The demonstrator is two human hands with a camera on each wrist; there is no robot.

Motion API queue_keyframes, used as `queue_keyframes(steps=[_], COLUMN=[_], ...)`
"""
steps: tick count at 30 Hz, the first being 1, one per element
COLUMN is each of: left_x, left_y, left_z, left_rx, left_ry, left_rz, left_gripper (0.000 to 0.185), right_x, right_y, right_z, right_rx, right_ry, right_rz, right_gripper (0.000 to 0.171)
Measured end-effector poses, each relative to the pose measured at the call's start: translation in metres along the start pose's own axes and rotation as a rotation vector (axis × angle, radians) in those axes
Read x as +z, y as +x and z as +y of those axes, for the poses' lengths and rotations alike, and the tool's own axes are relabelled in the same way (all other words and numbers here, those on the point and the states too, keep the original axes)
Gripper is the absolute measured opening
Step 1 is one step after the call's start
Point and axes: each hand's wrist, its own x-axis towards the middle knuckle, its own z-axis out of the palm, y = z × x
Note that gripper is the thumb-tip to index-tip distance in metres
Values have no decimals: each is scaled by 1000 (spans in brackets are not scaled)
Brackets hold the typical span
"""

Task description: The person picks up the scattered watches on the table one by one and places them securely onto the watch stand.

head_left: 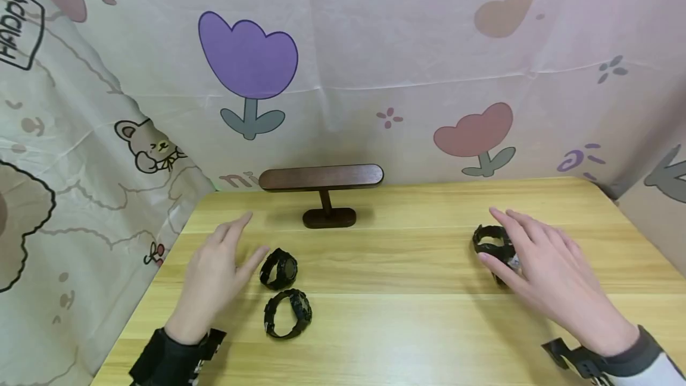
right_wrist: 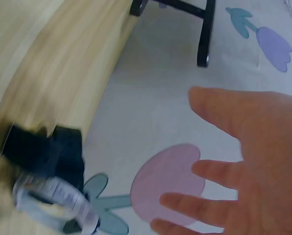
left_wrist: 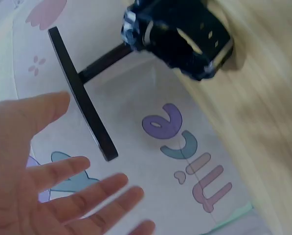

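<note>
Nearest watch sits well in front of the wooden stand; left hand spread beside another, right hand fingers loose by the third. A hasty sweep could knock one off the worktop.

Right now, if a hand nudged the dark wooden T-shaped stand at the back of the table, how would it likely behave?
The dark wooden T-shaped stand probably tips easily: its long bar sits on one thin post over a small oval foot. It looks rigid, so it should not flex. On the smooth light wooden table it may slide first.
</note>
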Motion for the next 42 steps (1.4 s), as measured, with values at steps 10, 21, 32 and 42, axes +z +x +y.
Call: queue_keyframes(steps=[10, 21, 32, 42], left_x=[-2, 11, 23, 30], left_y=[29, 59, 74, 79], left_z=[-13, -19, -23, -26], left_rx=[-74, -166, -228, -235], left_ry=[-131, -278, -348, -367], left_rz=[26, -7, -54, -61], left_gripper=[55, 56, 60, 60], right_x=[4, 23, 50, 66], right_y=[43, 89, 123, 145], right_z=[-39, -69, -82, -93], right_rx=[-156, -103, -61, -74], right_ry=[123, 293, 444, 462], right_rz=[80, -20, -10, 5], right_gripper=[68, 57, 57, 58])
